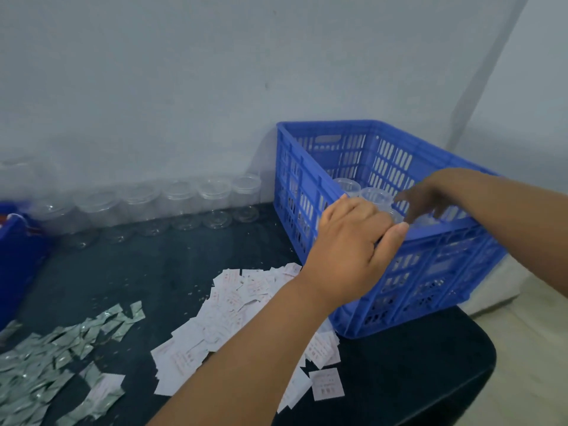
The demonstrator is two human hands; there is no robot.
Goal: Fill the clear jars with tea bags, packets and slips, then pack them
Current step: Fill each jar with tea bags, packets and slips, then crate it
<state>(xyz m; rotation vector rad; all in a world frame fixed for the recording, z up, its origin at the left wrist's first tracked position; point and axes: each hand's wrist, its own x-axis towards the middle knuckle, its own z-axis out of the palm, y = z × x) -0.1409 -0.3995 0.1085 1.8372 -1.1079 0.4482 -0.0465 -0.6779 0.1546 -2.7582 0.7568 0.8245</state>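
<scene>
your dark table (153, 272) backs onto a pale wall (153, 72); a blue bin (18, 265) sits at the table's left edge, beige floor (528, 364) past its right edge.

left hand (353, 241), right hand (430, 196) over blue crate (436, 272), jars (376, 193) inside

Single head view, wide-angle, looking forward-down over dark table (153, 272), close to blue crate (430, 265).

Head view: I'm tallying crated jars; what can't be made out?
Head view, clear jars in the blue slatted plastic crate: its near wall and both hands hide their number.
Head view, left hand and right hand: motion blur hides whether either grips a jar.
Head view, white printed paper slips: print too small.
Head view, blue plastic bin: cut off by left edge.
</scene>
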